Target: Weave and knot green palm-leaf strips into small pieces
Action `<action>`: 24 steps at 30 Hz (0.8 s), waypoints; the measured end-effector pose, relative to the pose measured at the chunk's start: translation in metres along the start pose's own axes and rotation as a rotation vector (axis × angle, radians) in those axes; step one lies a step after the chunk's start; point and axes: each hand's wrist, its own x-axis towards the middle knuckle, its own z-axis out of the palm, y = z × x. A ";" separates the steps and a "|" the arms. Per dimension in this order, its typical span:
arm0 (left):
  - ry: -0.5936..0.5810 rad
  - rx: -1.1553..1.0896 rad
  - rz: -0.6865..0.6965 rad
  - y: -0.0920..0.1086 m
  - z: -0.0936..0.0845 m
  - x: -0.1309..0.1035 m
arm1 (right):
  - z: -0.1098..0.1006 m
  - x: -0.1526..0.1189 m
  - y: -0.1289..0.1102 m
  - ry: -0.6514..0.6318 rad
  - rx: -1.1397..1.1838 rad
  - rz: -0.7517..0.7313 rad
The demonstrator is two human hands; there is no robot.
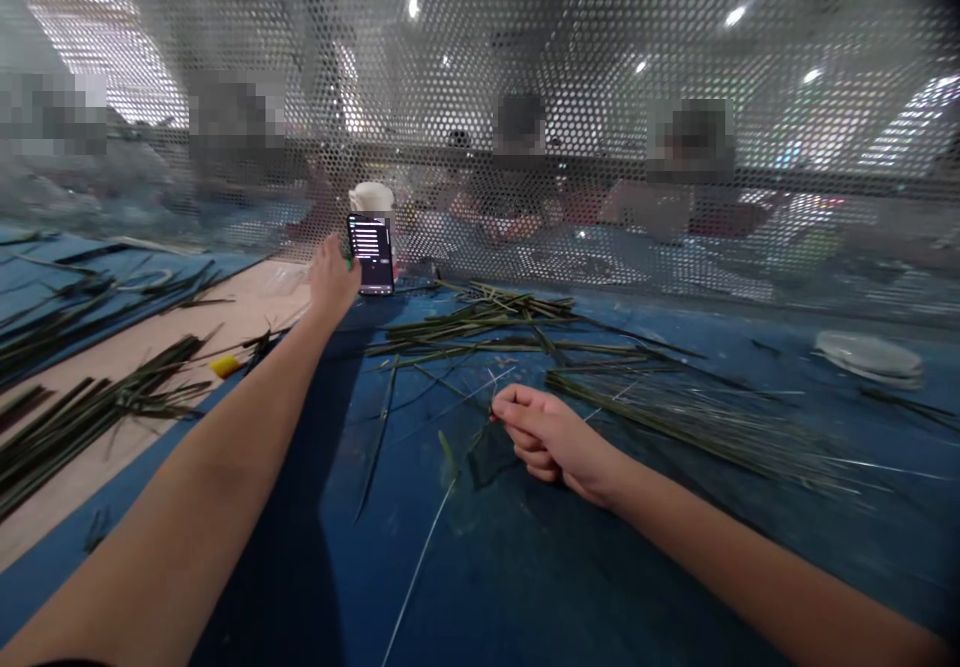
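My left hand [334, 279] reaches forward to the left edge of an upright phone [371, 255] with a lit dark screen. Its thumb and fingers look apart, and its thumb is at the phone's edge; firm contact is unclear. Behind the phone is a white cup-like container [373, 195]. Over the blue table my right hand [546, 437] is closed in a pinch. A thin pale strand [493, 377] sticks up from its fingertips, with a dark green bit hanging below. Under and left of this hand lie a short green leaf piece [448, 450] and a long white wire [420, 562].
Dark green stalks [480, 322] lie beyond my right hand, with a bundle of thin wires [720, 427] to its right. More stalks [112, 397] and a yellow object [224, 365] are at left. A perforated screen [600, 187] stands behind; people sit beyond it. A clear round dish [868, 355] lies right.
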 end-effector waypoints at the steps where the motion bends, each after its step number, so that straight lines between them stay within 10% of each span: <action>1: 0.060 0.029 0.045 0.001 0.000 0.000 | 0.000 0.000 0.000 0.000 0.000 0.001; 10: 0.089 0.162 0.320 -0.009 0.005 -0.009 | -0.001 0.000 0.000 -0.007 -0.008 0.008; 24: 0.163 0.180 0.278 -0.026 0.020 0.017 | -0.002 0.000 0.001 -0.016 -0.017 0.018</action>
